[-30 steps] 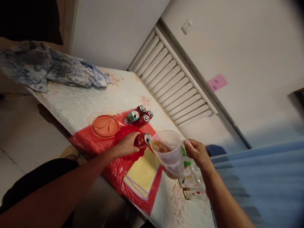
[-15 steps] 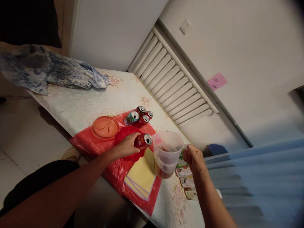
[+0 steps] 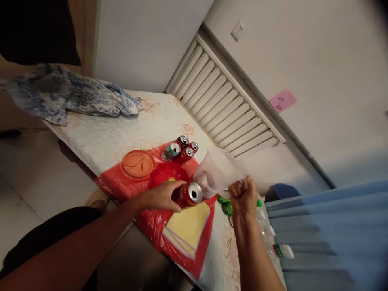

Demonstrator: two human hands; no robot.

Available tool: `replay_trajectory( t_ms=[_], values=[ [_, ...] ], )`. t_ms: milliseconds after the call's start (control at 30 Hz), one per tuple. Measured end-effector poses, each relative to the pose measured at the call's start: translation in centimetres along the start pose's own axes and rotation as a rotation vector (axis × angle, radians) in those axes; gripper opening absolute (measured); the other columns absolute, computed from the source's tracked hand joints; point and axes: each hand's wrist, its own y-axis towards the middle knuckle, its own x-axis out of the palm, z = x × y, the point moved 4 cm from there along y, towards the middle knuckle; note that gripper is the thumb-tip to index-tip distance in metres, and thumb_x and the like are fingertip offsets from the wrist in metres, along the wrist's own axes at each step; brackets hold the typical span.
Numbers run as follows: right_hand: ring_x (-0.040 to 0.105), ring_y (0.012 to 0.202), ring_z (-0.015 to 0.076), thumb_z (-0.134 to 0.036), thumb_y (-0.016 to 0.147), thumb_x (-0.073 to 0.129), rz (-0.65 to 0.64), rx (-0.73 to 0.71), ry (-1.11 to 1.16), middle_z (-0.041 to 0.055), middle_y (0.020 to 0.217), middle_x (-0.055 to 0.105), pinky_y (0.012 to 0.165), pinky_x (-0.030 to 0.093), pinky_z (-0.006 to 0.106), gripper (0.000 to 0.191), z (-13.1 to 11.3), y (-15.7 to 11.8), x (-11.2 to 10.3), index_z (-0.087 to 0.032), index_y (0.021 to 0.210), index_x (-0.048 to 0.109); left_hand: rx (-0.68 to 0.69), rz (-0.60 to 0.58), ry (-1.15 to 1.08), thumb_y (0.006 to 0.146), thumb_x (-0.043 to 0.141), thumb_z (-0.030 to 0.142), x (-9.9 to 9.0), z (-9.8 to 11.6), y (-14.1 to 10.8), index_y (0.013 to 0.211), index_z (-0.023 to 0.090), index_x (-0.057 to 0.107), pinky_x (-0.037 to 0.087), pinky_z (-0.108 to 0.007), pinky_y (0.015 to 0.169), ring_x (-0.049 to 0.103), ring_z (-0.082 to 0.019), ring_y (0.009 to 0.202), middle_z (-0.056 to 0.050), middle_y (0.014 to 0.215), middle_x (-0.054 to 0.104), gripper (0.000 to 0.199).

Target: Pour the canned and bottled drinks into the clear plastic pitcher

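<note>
My left hand (image 3: 164,196) is wrapped round a red can (image 3: 188,195) with an opened silver top, held over the red plastic sheet (image 3: 121,184). The handle of a clear plastic jug (image 3: 214,171) is in my right hand (image 3: 243,196). Tilted, the jug leans down toward the left, beside the can. Whatever liquid it holds is hard to make out. Behind the held can lies a red scalloped dish (image 3: 163,171). A stack of yellow cloths (image 3: 188,228) rests on the sheet just in front.
Several opened cans (image 3: 171,151) stand behind the dish, with an orange round container (image 3: 138,164) to their left. Patterned blue-white fabric (image 3: 97,97) covers the far left. Plastic bottles (image 3: 283,251) stand at right by a blue curtain (image 3: 327,230). A radiator (image 3: 224,93) runs behind the table.
The jug has gone from upright to tilted and risen a little, with my right hand turning. My left hand and its can have moved slightly right and nearer. The view has shifted slightly.
</note>
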Motion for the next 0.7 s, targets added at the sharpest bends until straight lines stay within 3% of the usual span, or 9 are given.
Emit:
replay_trajectory(
  t_ms=[133, 267, 467, 600, 700],
  values=[
    [0.019, 0.036, 0.0047, -0.052, 0.076, 0.067, -0.078, -0.026, -0.035, -0.0112, 0.046, 0.031, 0.037, 0.018, 0.021, 0.049, 1.9, 0.2, 2.1, -0.024, 0.058, 0.031, 0.024, -0.213, -0.039, 0.055, 0.081, 0.023, 1.5, 0.3, -0.7, 0.132, 0.023, 0.058, 0.050, -0.034, 0.094, 0.063, -0.030, 0.112, -0.005, 0.126, 0.067, 0.081],
    [0.019, 0.036, 0.0051, -0.055, 0.078, 0.062, -0.107, -0.002, -0.034, -0.0107, 0.045, 0.029, 0.038, 0.020, 0.022, 0.050, 4.6, 0.1, 4.0, -0.024, 0.056, 0.030, 0.035, -0.317, -0.036, 0.054, 0.082, 0.023, 2.8, 0.5, -0.9, 0.129, 0.023, 0.061, 0.051, -0.032, 0.086, 0.065, -0.028, 0.103, -0.002, 0.116, 0.070, 0.078],
    [0.019, 0.035, 0.0060, -0.053, 0.081, 0.056, -0.139, 0.057, 0.033, -0.0107, 0.043, 0.028, 0.038, 0.020, 0.022, 0.045, 8.7, -0.5, 5.4, -0.024, 0.056, 0.032, 0.032, -0.367, -0.020, 0.054, 0.084, 0.026, 3.5, 0.3, -0.8, 0.121, 0.023, 0.064, 0.051, -0.029, 0.079, 0.064, -0.026, 0.098, -0.001, 0.109, 0.070, 0.070],
    [0.018, 0.037, 0.0067, -0.051, 0.081, 0.056, -0.102, 0.030, 0.002, -0.0105, 0.047, 0.031, 0.039, 0.019, 0.023, 0.042, 10.0, -1.3, 4.8, -0.025, 0.060, 0.031, 0.016, -0.379, -0.002, 0.054, 0.083, 0.026, 3.6, 0.1, -0.7, 0.123, 0.022, 0.064, 0.051, -0.029, 0.076, 0.065, -0.025, 0.094, -0.001, 0.107, 0.070, 0.072],
    [0.025, 0.039, 0.0078, -0.052, 0.083, 0.054, -0.075, 0.019, -0.033, -0.0098, 0.048, 0.032, 0.043, 0.028, 0.023, 0.041, 10.4, -1.9, 4.0, -0.025, 0.061, 0.032, 0.008, -0.362, 0.018, 0.054, 0.083, 0.026, 3.8, 0.0, -0.5, 0.125, 0.021, 0.062, 0.052, -0.030, 0.077, 0.065, -0.026, 0.094, -0.003, 0.109, 0.070, 0.074]
  ],
)
